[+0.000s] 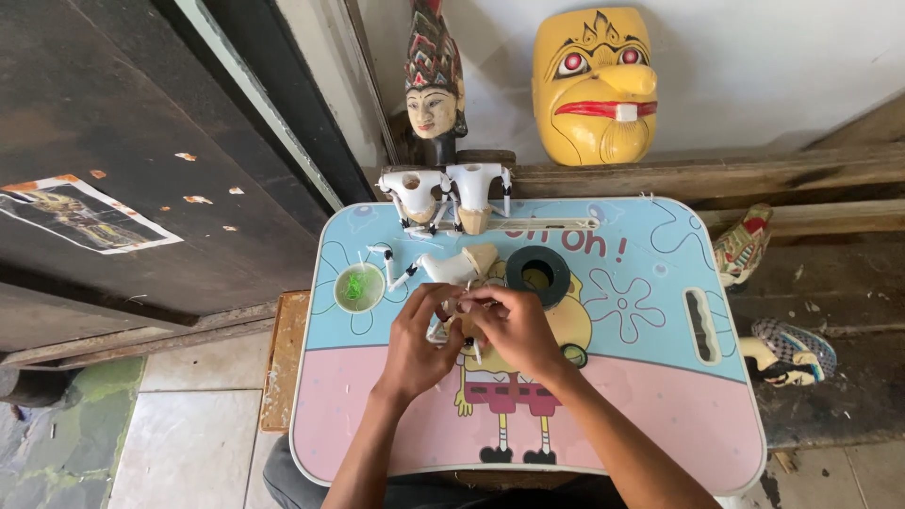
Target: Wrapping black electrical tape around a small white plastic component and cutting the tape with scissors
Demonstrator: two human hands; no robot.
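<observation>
My left hand and my right hand meet over the middle of a small cartoon-printed lap table. Both pinch a small white and tan wooden puppet body, mostly hidden by my fingers; a thin white stick pokes out below it. Just beyond my hands lies another white puppet torso with thin jointed arms. Two more white torsos stand at the table's far edge.
A small cup with green bits sits left of my hands, a black tape roll to the right. A yellow wooden mask and a carved puppet head lean on the wall. Painted puppet heads lie on the right.
</observation>
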